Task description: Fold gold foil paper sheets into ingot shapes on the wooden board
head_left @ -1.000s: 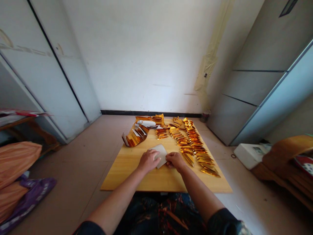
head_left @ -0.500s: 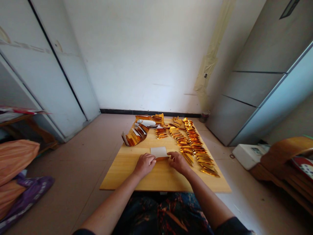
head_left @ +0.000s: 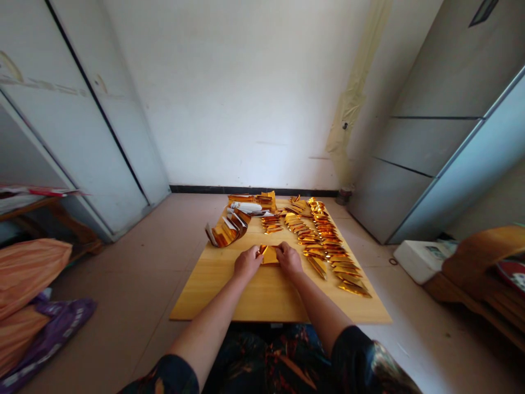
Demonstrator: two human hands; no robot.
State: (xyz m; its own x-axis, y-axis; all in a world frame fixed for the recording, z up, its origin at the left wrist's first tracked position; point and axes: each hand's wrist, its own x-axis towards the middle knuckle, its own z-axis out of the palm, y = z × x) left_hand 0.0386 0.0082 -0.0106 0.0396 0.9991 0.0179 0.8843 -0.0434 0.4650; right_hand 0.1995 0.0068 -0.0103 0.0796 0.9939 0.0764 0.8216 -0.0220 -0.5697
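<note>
Fingers [head_left: 279,249] clenched on a gold-foil fold [head_left: 269,255], left hand [head_left: 248,262] and right hand [head_left: 289,260] together over the desk [head_left: 229,295]; long folded rows [head_left: 326,246] done, curled stack [head_left: 226,232] left.

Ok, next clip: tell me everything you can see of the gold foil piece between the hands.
The gold foil piece is a small, shiny, orange-gold sheet, apparently folded, with a creased corner near the left hand. The left hand and right hand touch its sides and hide its edges. It appears to rest on the pale wooden board.
</note>
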